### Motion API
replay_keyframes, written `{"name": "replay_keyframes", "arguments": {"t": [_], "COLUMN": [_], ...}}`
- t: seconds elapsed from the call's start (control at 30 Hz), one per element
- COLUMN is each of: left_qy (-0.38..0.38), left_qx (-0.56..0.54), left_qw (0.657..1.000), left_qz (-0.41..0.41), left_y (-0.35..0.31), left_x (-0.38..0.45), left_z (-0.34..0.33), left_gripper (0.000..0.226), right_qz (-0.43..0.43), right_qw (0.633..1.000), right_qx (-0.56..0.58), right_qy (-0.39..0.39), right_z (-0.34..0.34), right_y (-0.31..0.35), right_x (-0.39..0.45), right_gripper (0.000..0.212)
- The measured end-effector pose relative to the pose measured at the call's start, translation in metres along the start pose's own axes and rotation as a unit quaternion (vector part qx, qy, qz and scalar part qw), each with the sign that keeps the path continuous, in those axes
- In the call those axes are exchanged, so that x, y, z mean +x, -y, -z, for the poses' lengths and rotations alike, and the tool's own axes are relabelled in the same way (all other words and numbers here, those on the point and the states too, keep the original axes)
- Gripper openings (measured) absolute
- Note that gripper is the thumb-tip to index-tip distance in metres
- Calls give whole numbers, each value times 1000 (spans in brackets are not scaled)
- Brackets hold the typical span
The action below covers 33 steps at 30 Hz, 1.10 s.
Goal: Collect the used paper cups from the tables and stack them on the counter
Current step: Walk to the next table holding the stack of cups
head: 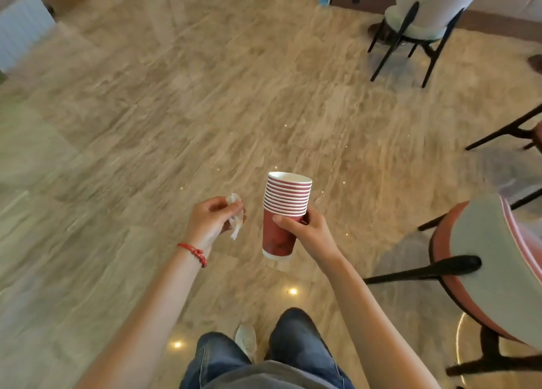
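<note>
A stack of several red paper cups with white rims (283, 212) stands upright in the air over the floor, in front of my body. My right hand (305, 233) grips the lowest cup of the stack around its middle, thumb across the front. To the left of the stack, apart from it, my left hand (212, 220) pinches a crumpled white tissue (236, 215) between thumb and fingers. A red string bracelet sits on my left wrist. No table or counter shows in this view.
Beige stone floor (176, 110) stretches ahead. A pink-and-white chair (484, 271) with black legs stands close on my right. A white chair (422, 16) stands at the far right, with more black chair legs (507, 130) at the right edge. My legs and a white shoe are below.
</note>
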<state>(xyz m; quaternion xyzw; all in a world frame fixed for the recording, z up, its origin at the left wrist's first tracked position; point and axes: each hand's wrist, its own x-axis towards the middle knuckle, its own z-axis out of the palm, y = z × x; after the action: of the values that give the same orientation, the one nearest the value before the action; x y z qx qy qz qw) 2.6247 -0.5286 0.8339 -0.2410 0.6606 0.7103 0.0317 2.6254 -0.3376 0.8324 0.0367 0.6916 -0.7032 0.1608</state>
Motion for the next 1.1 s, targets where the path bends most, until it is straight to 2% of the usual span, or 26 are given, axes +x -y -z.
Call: {"name": "replay_keyframes", "arguments": {"t": [0.17, 0.33, 0.63, 0.83, 1.1], "left_qy": [19, 28, 18, 30, 32], "left_qx": [0, -5, 0, 3, -5], "left_qw": [1000, 1000, 1000, 1000, 999], "left_qz": [22, 10, -1, 4, 6], "left_y": [-28, -60, -166, -215, -300], "left_x": [102, 224, 428, 558, 770], "left_z": [-9, -33, -70, -93, -118], "left_gripper": [10, 15, 15, 9, 7], "right_qz": [-14, -2, 7, 3, 1], "right_qw": [1000, 1000, 999, 999, 999], "right_qx": [9, 13, 26, 14, 4], "right_qy": [-15, -16, -37, -32, -36], "right_z": [3, 10, 30, 27, 14], "right_y": [16, 36, 123, 154, 208], "right_x": [100, 228, 449, 587, 806], "right_gripper": [27, 27, 28, 36, 27]}}
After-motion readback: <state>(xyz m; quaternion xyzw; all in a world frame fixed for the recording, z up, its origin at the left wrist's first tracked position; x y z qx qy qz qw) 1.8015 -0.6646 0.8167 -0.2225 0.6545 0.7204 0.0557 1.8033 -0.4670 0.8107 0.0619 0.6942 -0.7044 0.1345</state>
